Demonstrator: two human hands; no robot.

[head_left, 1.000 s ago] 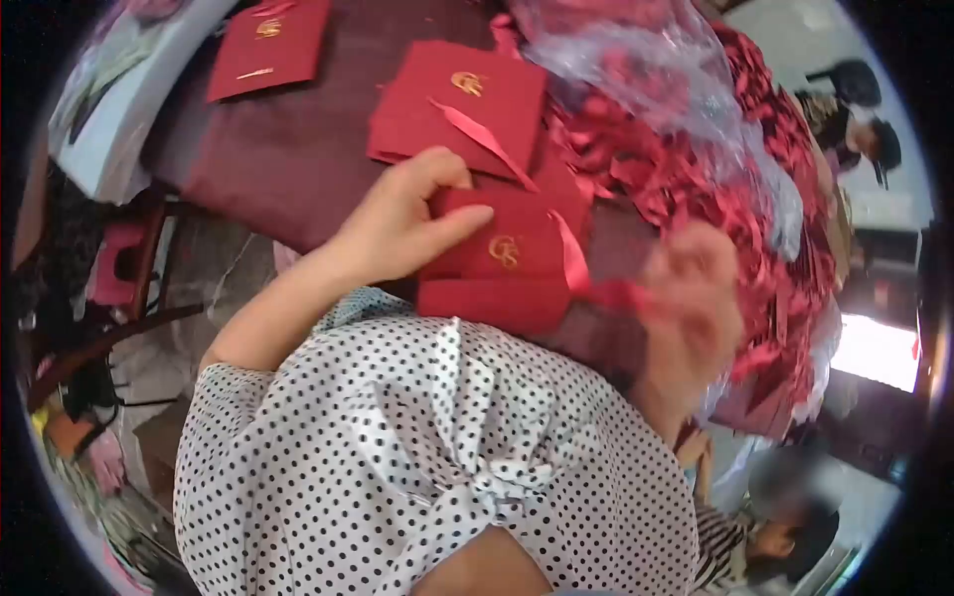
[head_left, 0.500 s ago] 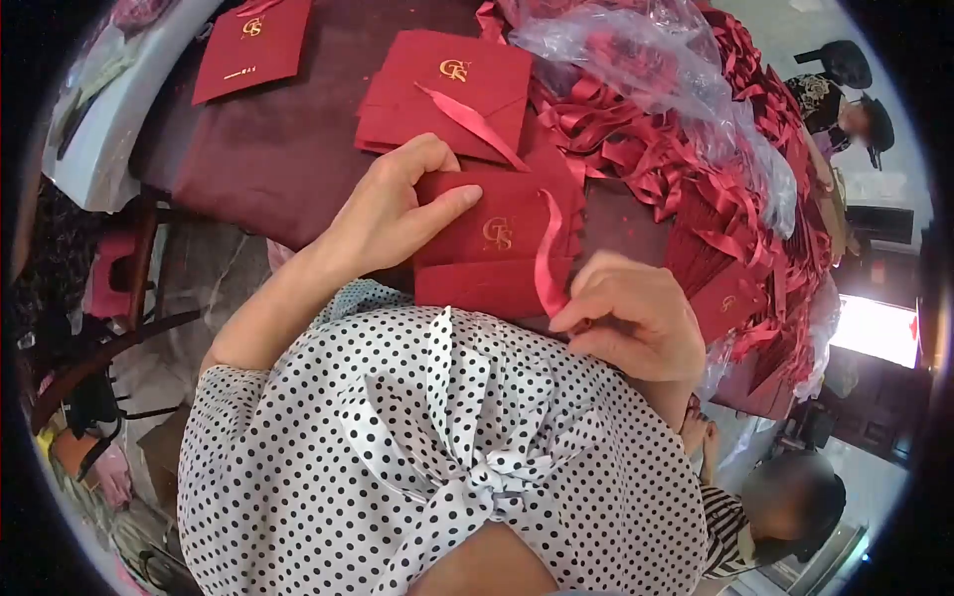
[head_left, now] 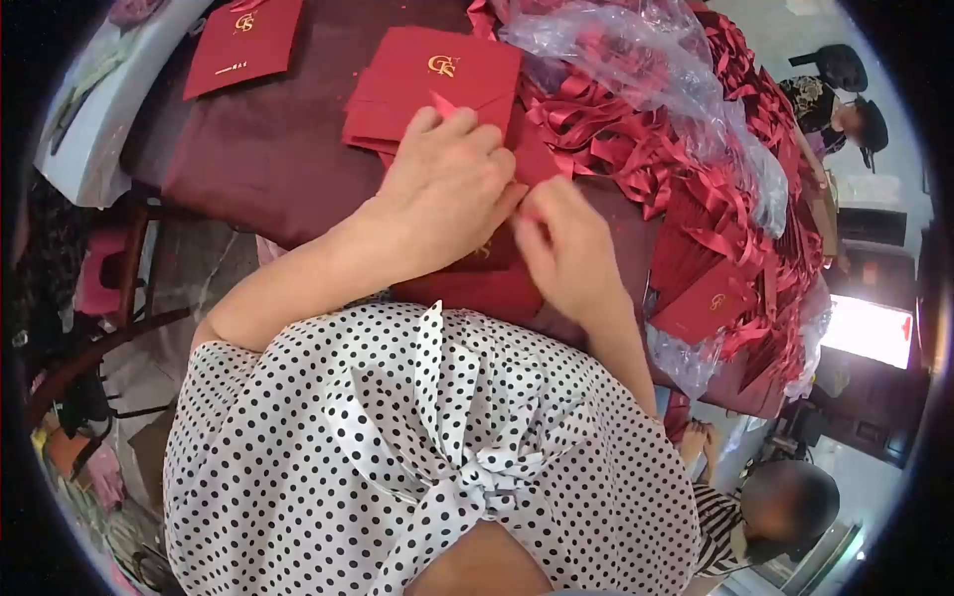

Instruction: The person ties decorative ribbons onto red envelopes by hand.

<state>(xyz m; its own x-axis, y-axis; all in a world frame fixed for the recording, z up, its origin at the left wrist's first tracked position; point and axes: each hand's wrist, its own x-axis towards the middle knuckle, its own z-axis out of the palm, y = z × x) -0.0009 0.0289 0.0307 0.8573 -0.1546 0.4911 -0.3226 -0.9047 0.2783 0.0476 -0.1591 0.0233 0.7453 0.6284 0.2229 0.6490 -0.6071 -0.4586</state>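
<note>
A dark red card pouch (head_left: 467,288) with a gold monogram lies in front of me, mostly covered by my hands. My left hand (head_left: 447,189) is closed over its upper part, the fingers curled at the red ribbon. A short tip of this ribbon (head_left: 441,103) pokes out above the knuckles. Against the left fingertips, my right hand (head_left: 568,243) is closed too, slightly blurred, its thumb and fingers pinched at the ribbon. The ribbon between the hands is almost wholly hidden. Just beyond lies a stack of red pouches (head_left: 447,68) with the same gold monogram.
Another red pouch (head_left: 245,48) lies at the far left of the dark red tablecloth (head_left: 258,169). To the right are heaped red ribbons (head_left: 606,134), clear plastic wrap (head_left: 616,45) and beribboned pouches (head_left: 711,303). A person in stripes (head_left: 720,526) sits at lower right; another sits farther off.
My left hand has moved from the pouch's left edge over its top. My right hand has come up and left to meet it, and the ribbon's long tail no longer shows.
</note>
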